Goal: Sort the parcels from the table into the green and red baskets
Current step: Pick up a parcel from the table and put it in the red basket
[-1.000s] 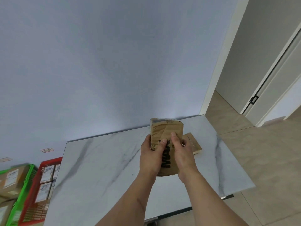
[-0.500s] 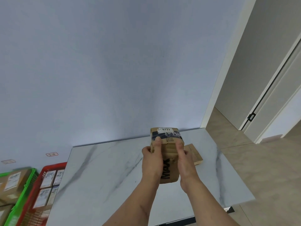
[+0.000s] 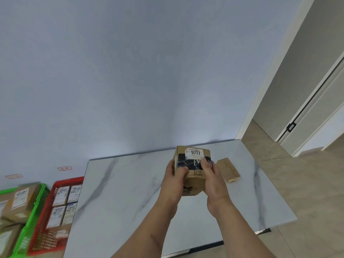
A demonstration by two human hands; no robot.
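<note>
— Cardboard, brown, taped in black: parcel (image 3: 192, 169) held up over the middle of the marble surface (image 3: 121, 192), toward its far edge. White label with "9777" turned up to the camera.

— And the grip?

— Clamped from both sides. Left hand (image 3: 174, 180) wrapped round the left face, thumb over the black tape; right hand (image 3: 214, 180) curled round the right face, fingers on top near the label. Lifted clear of the surface, as far as can be told.

— Anything left to sort?

— One more, apparently: a flat brown parcel (image 3: 228, 172) lying near the far right corner of the surface, just beside the right hand. Nothing else visible on the marble.

— Baskets?

— Down on the floor off the left edge. Green basket (image 3: 32, 211) at the far left, holding several brown boxes with labels. Red basket (image 3: 44, 216) just beside the surface's left edge, holding flat labelled packets laid side by side.

— So far along?

— Well along, judging by the filled baskets and the nearly bare surface. Held parcel not yet dropped; label probably being read to pick a basket. Which basket suits it, impossible to say from here. After that, only the flat one, then likely finished.
</note>
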